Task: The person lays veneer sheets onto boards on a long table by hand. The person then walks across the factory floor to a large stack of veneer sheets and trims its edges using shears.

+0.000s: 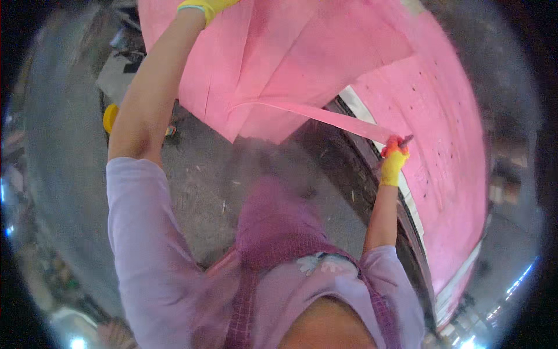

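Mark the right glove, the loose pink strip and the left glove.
right glove (394, 164): head view, on the yellow back.
loose pink strip (325, 114): head view, mid-length.
left glove (208, 7): head view, on the cuff.

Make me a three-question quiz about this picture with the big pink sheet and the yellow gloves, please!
1. Where is the left hand?
A. raised at the top edge of the picture, on the pink sheet
B. down on the floor
C. in a pocket

2. What colour are the gloves?
A. blue
B. yellow
C. black

3. What is the right hand doing?
A. hanging open and empty
B. closed on a small tool at the end of a narrow pink strip
C. holding a cup

Answers: 1 A, the arm reaches up to the sheet. 2 B, both gloves show yellow. 3 B, the fingers wrap a dark tool where the strip meets the sheet.
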Available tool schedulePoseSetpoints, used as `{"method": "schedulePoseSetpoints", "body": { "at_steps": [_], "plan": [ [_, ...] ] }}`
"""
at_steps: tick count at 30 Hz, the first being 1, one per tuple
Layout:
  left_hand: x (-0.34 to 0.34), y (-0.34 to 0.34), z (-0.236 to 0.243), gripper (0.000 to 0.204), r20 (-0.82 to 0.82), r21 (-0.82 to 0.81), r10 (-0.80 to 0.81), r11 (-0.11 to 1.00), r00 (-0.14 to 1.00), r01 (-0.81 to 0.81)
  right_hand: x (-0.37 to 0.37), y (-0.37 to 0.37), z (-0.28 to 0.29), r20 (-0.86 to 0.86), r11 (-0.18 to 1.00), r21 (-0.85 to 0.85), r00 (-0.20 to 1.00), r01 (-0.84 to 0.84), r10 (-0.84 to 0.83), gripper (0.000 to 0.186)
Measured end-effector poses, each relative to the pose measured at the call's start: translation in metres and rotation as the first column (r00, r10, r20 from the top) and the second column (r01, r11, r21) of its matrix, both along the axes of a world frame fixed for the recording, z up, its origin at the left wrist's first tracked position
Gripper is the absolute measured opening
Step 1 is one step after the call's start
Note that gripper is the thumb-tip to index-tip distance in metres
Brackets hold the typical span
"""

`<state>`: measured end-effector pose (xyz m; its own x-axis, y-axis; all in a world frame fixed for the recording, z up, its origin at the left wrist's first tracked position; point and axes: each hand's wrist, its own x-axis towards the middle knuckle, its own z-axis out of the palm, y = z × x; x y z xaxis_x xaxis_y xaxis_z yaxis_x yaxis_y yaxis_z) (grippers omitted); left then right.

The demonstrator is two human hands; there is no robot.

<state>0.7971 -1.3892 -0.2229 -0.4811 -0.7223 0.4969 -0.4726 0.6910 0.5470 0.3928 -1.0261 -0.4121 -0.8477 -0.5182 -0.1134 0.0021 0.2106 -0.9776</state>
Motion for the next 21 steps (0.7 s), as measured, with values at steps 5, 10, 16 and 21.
{"method": "schedulePoseSetpoints", "body": {
  "at_steps": [5,10,16,21],
  "plan": [
    [-0.011,0.103,-0.089,0.057,-0.163,0.45,0.001,0.89,0.987,0.074,-0.068,0.105,0.012,-0.101,0.983,-0.165,0.991,0.075,-0.093,0.009],
    [-0.101,0.287,-0.139,0.083,-0.308,0.521,-0.357,0.713,0.882,0.47,-0.075,0.189,0.146,-0.218,0.994,-0.08,0.972,0.07,-0.086,0.016],
    [-0.274,0.443,-0.162,0.052,-0.129,0.687,-0.681,0.463,0.721,0.56,-0.05,0.286,0.227,-0.123,0.992,-0.1,0.988,0.077,-0.089,0.036],
    [-0.429,0.527,-0.125,0.029,-0.894,0.431,0.048,-0.177,0.445,0.885,-0.068,0.391,0.273,-0.197,0.819,-0.563,0.946,0.106,-0.258,0.063]
  ]
}}
